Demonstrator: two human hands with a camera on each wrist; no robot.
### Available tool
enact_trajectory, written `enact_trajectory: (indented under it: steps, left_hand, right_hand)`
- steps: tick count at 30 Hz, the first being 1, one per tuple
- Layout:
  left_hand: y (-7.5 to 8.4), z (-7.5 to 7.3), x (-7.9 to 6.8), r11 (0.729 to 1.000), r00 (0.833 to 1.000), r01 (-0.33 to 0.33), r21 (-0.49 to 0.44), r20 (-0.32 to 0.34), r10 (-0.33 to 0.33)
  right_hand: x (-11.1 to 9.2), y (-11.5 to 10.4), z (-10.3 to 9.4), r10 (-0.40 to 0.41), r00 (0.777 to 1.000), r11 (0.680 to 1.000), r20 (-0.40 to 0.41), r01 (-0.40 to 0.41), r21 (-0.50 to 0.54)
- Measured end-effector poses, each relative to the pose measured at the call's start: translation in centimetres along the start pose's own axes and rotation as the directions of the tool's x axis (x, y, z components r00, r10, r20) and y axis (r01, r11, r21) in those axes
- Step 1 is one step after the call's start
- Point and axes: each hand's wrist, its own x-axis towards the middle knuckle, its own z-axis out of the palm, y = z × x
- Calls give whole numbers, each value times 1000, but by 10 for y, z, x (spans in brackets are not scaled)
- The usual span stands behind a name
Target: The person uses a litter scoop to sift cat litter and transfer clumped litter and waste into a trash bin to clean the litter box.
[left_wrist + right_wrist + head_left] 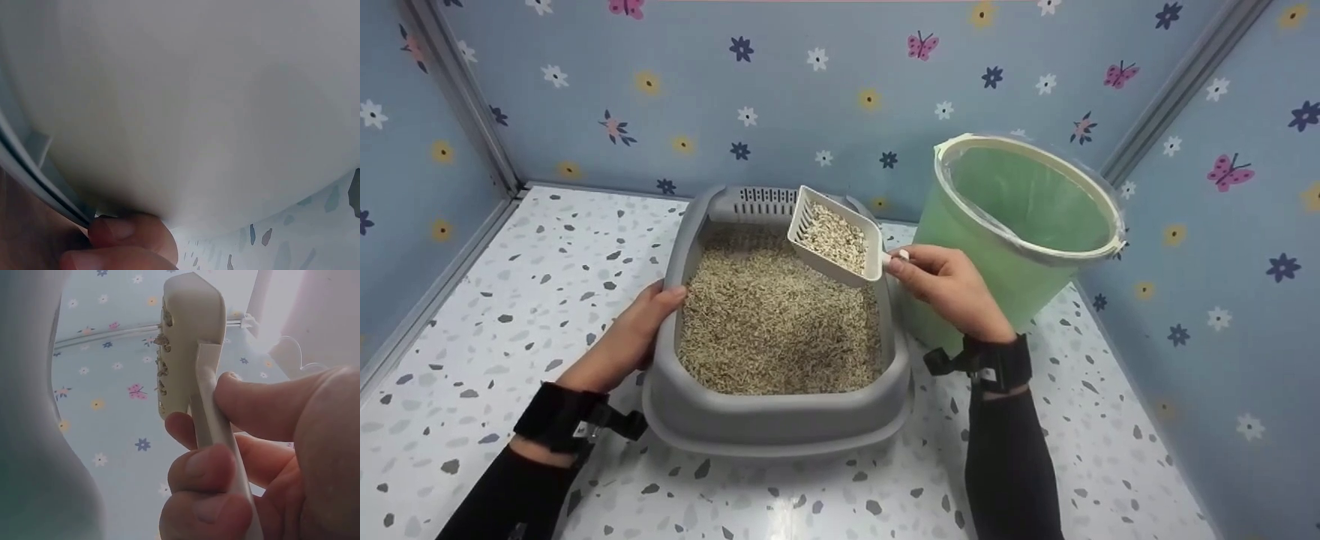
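Note:
A grey litter box (776, 420) full of beige pellet litter (757, 322) stands in the middle of the head view. My left hand (634, 330) grips its left rim, the thumb over the edge and curled fingers (132, 233) under the lip outside. With my right hand (952, 289) I hold a white litter scoop (830, 268) by its handle, thumb on one side and fingers curled round the other. Pale pellets (832, 238) lie in the scoop, which hangs above the box's back right part. In the right wrist view, bits poke through the slots of the scoop (194, 326).
A green bin (997, 277) with a cream rim and a clear liner stands close to the box on the right, behind my right hand. Flower-patterned panels (810, 90) enclose the speckled white tabletop (547, 285) at the back and both sides.

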Motion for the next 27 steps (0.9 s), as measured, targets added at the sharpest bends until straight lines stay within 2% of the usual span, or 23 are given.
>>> enact_trajectory:
  steps: [10, 16, 22, 27]
  left_hand:
    - [0, 0, -1, 1000, 1000, 2, -8, 4, -2]
    - [2, 0, -3, 1000, 1000, 10, -13, 4, -10]
    - [-1, -2, -6, 1000, 1000, 21, -4, 3, -21]
    - [0, -1, -3, 1000, 1000, 17, -15, 7, -17]
  right_hand:
    - [3, 6, 2, -63, 998, 985, -12, 65, 163]
    - [3, 9, 4, -74, 997, 982, -29, 78, 175]
    - [3, 8, 8, -76, 996, 992, -38, 80, 97]
    - [3, 3, 6, -76, 994, 992, -72, 68, -104]
